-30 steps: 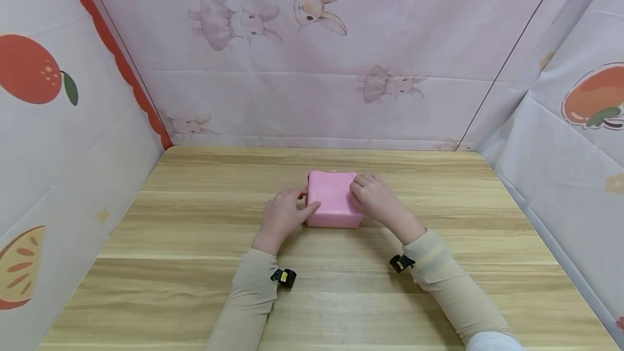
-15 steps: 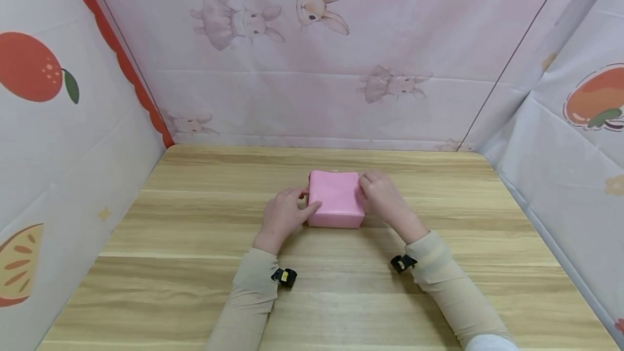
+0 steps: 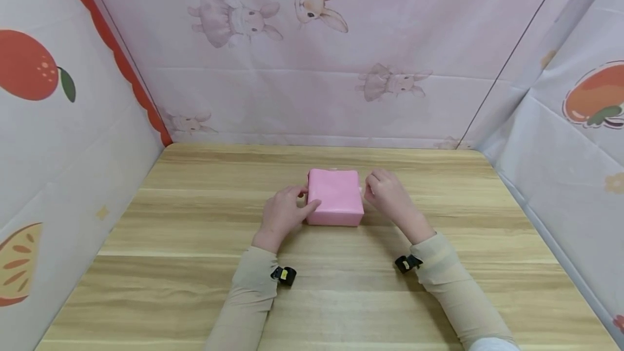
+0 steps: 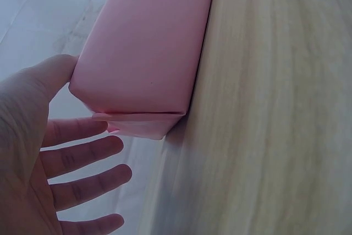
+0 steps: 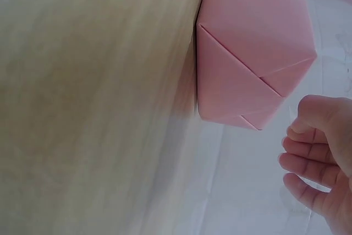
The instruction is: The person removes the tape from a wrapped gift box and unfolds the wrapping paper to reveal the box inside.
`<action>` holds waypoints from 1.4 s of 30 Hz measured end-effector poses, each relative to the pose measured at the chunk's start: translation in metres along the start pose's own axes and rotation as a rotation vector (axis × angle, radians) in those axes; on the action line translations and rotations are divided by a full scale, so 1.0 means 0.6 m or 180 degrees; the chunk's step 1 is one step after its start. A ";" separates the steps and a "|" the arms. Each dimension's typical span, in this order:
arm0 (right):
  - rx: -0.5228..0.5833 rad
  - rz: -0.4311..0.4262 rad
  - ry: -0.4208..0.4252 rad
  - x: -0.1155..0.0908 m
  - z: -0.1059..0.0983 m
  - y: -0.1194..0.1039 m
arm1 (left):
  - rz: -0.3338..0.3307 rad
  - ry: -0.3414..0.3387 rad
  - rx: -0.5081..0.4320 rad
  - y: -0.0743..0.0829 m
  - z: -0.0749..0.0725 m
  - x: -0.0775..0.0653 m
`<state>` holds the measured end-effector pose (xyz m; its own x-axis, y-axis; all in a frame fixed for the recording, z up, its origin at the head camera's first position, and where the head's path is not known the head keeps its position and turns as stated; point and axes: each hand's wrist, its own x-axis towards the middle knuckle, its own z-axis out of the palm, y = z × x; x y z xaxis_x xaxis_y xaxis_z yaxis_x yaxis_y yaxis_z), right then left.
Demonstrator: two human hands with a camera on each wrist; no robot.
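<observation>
A pink wrapped box (image 3: 335,194) lies on the wooden table between both hands. My left hand (image 3: 284,213) rests at its left end, thumb touching the top edge. In the left wrist view, the index finger meets a loose end flap (image 4: 140,124) of the wrapping, and the other fingers are spread. My right hand (image 3: 387,194) is just off the box's right end with fingers curled, thumb against index. A small pale strip (image 3: 361,190), which looks like clear tape, shows between its fingertips and the box. The right end (image 5: 242,81) is folded into flat triangles.
The wooden table (image 3: 195,264) extends around the box. A pink rabbit-print cloth (image 3: 292,102) hangs behind it, with fruit-print cloths at the left (image 3: 73,177) and right (image 3: 575,150). A small clear bit (image 3: 333,169) shows at the box's back edge.
My right hand has moved from the box's top right edge outward to the right, off the box. The pale strip has come into view there. The left hand and the box stay put.
</observation>
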<state>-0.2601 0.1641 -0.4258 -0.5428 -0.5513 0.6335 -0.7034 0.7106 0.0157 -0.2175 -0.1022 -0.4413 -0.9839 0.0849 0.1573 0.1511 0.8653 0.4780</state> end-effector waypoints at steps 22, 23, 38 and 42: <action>-0.0018 0.0267 -0.0019 -0.030 -0.012 0.014 | 0.0034 0.0053 -0.0008 0.000 0.006 0.004; -0.0012 0.0292 -0.0042 -0.031 -0.013 0.015 | 0.0032 0.0052 -0.0009 0.000 0.006 0.004; -0.0004 0.0480 -0.0246 -0.048 -0.033 0.017 | 0.0007 0.0039 -0.0019 -0.003 0.007 0.003; -0.0021 0.0591 -0.0357 -0.051 -0.041 0.018 | 0.0018 0.0049 -0.0010 -0.004 0.006 0.002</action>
<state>-0.2400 0.1993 -0.4260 -0.7107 -0.4557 0.5359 -0.5839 0.8070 -0.0880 -0.2192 -0.1022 -0.4456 -0.9814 0.0821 0.1734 0.1569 0.8633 0.4797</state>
